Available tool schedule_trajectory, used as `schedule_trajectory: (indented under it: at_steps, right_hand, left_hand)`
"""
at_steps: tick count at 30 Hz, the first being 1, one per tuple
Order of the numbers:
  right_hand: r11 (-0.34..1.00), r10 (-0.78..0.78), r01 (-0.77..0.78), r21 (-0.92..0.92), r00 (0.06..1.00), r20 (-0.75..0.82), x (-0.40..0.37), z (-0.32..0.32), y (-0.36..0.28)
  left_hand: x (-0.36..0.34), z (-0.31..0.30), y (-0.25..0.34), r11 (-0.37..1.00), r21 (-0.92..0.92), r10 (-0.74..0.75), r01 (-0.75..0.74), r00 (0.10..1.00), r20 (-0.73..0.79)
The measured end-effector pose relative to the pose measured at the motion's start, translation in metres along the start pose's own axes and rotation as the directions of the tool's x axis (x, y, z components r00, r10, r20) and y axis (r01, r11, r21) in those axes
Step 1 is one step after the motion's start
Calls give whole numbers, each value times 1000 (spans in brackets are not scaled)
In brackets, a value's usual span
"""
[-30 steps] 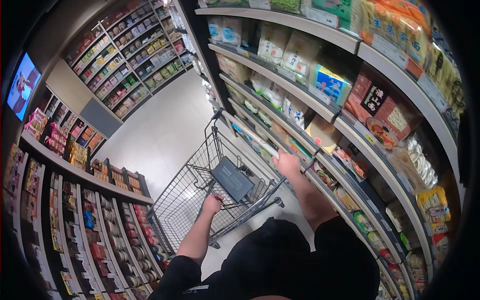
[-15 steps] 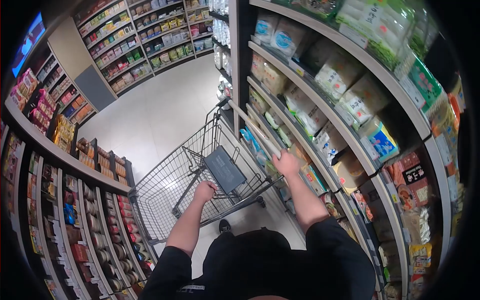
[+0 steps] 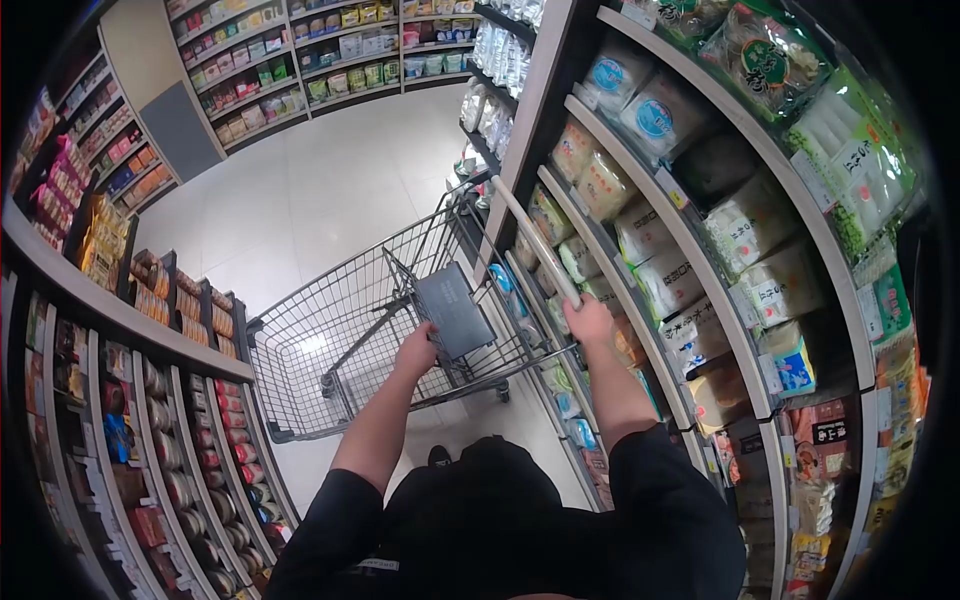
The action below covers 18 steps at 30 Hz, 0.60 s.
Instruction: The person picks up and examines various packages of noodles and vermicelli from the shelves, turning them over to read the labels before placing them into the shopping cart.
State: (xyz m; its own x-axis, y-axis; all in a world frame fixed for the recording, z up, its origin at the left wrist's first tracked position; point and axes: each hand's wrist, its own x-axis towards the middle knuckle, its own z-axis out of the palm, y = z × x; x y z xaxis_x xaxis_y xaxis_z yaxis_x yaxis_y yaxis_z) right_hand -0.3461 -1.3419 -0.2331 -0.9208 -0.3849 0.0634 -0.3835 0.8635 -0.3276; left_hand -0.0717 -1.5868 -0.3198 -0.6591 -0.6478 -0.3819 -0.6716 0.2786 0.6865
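A wire shopping cart (image 3: 330, 290) stands sideways in front of me, and no goods show inside its basket. My right hand (image 3: 588, 318) is wrapped round the near end of the cart's pale handle bar (image 3: 536, 238). Over the cart's near side is my left hand (image 3: 418, 348), its fingers curled in beside the left edge of the dark grey seat panel (image 3: 457, 310). Whether those fingers grip the panel, a wire or nothing is hidden.
Tall shelves of packaged dry foods (image 3: 670, 280) rise close on my right. On the left, a low curved shelf unit (image 3: 150, 340) holds cans and packets. Pale floor (image 3: 290, 195) leads to curved wall shelves (image 3: 340, 50) at the back. My shoe (image 3: 440, 456) shows below the cart.
My left hand has moved up to the seat panel's edge. The right hand stays on the handle bar. The view has shifted, showing more of the right shelves, and the cart sits slightly higher relative to me.
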Motion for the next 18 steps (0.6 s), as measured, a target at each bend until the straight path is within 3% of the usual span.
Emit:
schedule_trajectory:
  at_steps: [3, 4, 7, 12, 15, 18]
  right_hand:
    - [1000, 21, -21, 18, 1000, 11, 24, 10, -9]
    - [1000, 25, -25, 1, 1000, 7, 33, 12, -11]
    - [998, 42, -41, -38, 999, 13, 59, 17, -27]
    - [998, 54, -53, -42, 998, 39, 118, 26, -44]
    - [998, 58, -57, -23, 997, 41, 155, 27, -55]
    - [999, 36, -37, 5, 998, 47, 184, 39, -61]
  left_hand:
    - [19, -13, 17, 996, 65, -57, 59, 998, -32]
    - [30, -11, 17, 985, 170, 21, -1, 993, -115]
    - [45, -20, 35, 972, 235, 47, 0, 980, -195]
    - [105, -25, 45, 993, 121, 21, -2, 987, -156]
    - [146, -22, 38, 963, 256, 142, -85, 967, -214]
    - [164, -31, 55, 953, 296, 162, -69, 938, -305]
